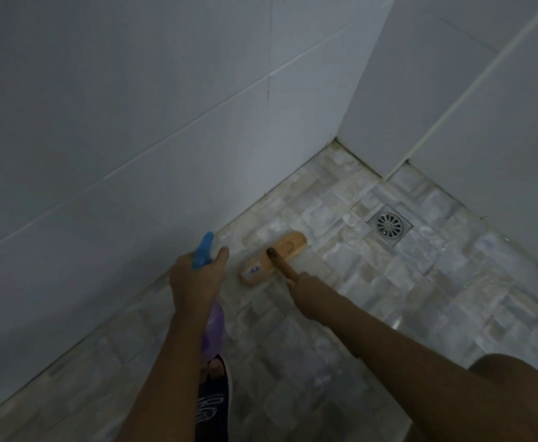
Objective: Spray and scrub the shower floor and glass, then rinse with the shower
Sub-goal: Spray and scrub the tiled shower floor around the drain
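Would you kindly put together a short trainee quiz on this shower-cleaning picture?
1. True or false: the brush covers the drain.
2. Which hand holds the spray bottle? A) left B) right C) neither
3. Fill in: the right hand grips the brush by its wooden ___.
Key: 1 false, since the drain lies bare to the right of the brush; 2 A, the left hand; 3 handle.
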The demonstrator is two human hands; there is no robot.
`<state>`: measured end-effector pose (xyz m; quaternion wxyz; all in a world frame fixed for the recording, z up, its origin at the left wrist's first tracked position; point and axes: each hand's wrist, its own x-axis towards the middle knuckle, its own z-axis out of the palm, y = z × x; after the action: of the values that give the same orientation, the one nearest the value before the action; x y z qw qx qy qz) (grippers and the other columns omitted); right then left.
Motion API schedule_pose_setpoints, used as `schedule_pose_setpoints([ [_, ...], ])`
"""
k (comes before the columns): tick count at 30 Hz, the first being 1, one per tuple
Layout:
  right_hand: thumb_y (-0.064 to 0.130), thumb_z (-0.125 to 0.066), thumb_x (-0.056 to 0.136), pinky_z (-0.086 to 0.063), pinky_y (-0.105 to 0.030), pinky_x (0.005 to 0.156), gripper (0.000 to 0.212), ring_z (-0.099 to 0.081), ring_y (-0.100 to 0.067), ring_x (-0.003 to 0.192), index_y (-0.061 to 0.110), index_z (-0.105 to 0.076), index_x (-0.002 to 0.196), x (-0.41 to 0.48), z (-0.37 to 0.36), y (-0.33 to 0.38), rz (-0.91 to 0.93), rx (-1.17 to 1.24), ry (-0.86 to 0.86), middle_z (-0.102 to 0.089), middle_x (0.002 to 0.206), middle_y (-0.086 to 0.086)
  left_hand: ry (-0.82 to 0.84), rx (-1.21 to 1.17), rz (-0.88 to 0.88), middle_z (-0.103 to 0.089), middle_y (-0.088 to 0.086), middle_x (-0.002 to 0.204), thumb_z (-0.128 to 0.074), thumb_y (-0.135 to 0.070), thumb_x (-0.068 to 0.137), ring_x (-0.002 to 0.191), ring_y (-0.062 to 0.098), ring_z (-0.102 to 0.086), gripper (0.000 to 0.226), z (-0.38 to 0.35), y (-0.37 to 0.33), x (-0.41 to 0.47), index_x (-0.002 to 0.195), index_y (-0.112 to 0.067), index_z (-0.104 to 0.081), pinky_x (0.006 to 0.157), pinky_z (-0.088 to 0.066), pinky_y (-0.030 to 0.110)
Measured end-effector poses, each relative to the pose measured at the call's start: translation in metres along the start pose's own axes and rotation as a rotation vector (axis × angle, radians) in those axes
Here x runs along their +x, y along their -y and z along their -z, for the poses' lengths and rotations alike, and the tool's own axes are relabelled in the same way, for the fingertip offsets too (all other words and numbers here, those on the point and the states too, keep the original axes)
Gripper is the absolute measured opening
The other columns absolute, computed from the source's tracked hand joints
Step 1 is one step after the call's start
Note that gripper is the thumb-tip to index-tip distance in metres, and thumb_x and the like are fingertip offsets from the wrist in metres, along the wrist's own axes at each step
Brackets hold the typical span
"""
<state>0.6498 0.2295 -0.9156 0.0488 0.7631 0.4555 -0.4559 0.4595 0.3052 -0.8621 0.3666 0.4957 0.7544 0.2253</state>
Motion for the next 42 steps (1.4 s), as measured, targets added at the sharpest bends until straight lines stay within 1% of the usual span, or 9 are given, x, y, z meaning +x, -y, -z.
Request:
schedule_pose_setpoints([
  [5,0.027,-0.022,0.111,-0.045,-0.034,0.074,0.045,-0.057,-0.03,0.093,0.013,-0.032,0.153,0.033,0.06,0.044,0.083,0.011,-0.037,-0.057,0.129,-0.025,0.042,-0.03,-0.064,-0.056,0.0,0.053,-0.08,-0.04,0.082,0.049,0.013,-0.054,0.043,-0.012,-0.016,0.004,0.054,-0.015,-0.057,0.053,-0.041,0.027],
  [8,0.027,-0.025,0.11,-0.044,-0.035,0.068,0.043,-0.051,-0.027,0.084,0.005,-0.05,0.136,0.049,0.082,0.035,-0.004,0.05,-0.104,-0.059,0.106,-0.016,0.08,-0.034,-0.104,-0.06,-0.001,0.055,-0.08,-0.038,0.082,0.051,0.013,-0.058,0.039,-0.023,-0.027,0.007,0.056,-0.016,-0.06,0.056,-0.046,0.027],
  [12,0.036,-0.029,0.107,-0.046,-0.028,0.049,0.041,-0.057,-0.025,0.065,0.009,-0.049,0.13,0.084,0.117,0.021,-0.103,0.076,-0.127,-0.056,0.085,-0.009,0.143,-0.014,-0.148,-0.064,0.006,0.058,-0.079,-0.038,0.082,0.054,0.019,-0.062,0.038,-0.042,-0.038,0.01,0.062,-0.01,-0.065,0.059,-0.054,0.034],
  [16,0.046,-0.028,0.105,-0.049,-0.03,0.052,0.048,-0.06,-0.027,0.068,0.013,-0.042,0.138,0.106,0.153,0.003,-0.136,0.068,-0.17,-0.056,0.089,-0.011,0.203,-0.028,-0.17,-0.064,0.01,0.06,-0.078,-0.035,0.084,0.055,0.022,-0.061,0.04,-0.059,-0.049,0.007,0.061,-0.007,-0.063,0.059,-0.054,0.034],
  [23,0.05,-0.029,0.104,-0.052,-0.035,0.059,0.042,-0.059,-0.029,0.071,0.014,-0.044,0.119,0.12,0.179,-0.033,-0.21,0.192,-0.241,-0.057,0.091,-0.014,0.282,-0.011,-0.107,-0.066,0.003,0.06,-0.077,-0.044,0.082,0.052,0.018,-0.062,0.039,-0.09,-0.051,0.005,0.066,-0.01,-0.067,0.057,-0.054,0.03],
  [31,0.054,-0.028,0.104,-0.049,-0.029,0.042,0.049,-0.061,-0.029,0.061,0.013,-0.05,0.118,0.07,0.136,-0.109,-0.222,0.278,-0.252,-0.06,0.09,-0.014,0.443,0.017,-0.041,-0.071,0.008,0.066,-0.077,-0.048,0.077,0.051,0.019,-0.065,0.042,-0.131,-0.091,-0.017,0.078,-0.007,-0.07,0.049,-0.05,0.028],
  [34,0.054,-0.028,0.105,-0.055,-0.035,0.056,0.047,-0.06,-0.028,0.07,0.017,-0.051,0.121,0.039,0.116,-0.145,-0.257,0.302,-0.249,-0.064,0.105,-0.016,0.56,0.033,-0.103,-0.071,0.011,0.066,-0.08,-0.049,0.075,0.047,0.018,-0.061,0.044,-0.151,-0.115,-0.037,0.077,-0.006,-0.071,0.047,-0.047,0.027],
  [38,0.048,-0.025,0.108,-0.046,-0.034,0.071,0.055,-0.064,-0.033,0.096,0.004,-0.052,0.127,-0.006,0.091,-0.19,-0.321,0.316,-0.26,-0.062,0.117,-0.018,0.689,0.114,-0.223,-0.073,0.009,0.069,-0.08,-0.055,0.065,0.05,0.018,-0.061,0.051,-0.18,-0.143,-0.069,0.083,-0.008,-0.073,0.05,-0.049,0.028],
  [42,0.037,-0.021,0.11,-0.052,-0.038,0.078,0.048,-0.062,-0.033,0.098,0.007,-0.044,0.139,-0.057,0.072,-0.211,-0.42,0.488,-0.306,-0.057,0.122,-0.018,0.794,0.273,-0.406,-0.074,0.006,0.072,-0.079,-0.064,0.053,0.062,0.023,-0.07,0.059,-0.209,-0.15,-0.1,0.083,-0.014,-0.073,0.057,-0.059,0.034],
])
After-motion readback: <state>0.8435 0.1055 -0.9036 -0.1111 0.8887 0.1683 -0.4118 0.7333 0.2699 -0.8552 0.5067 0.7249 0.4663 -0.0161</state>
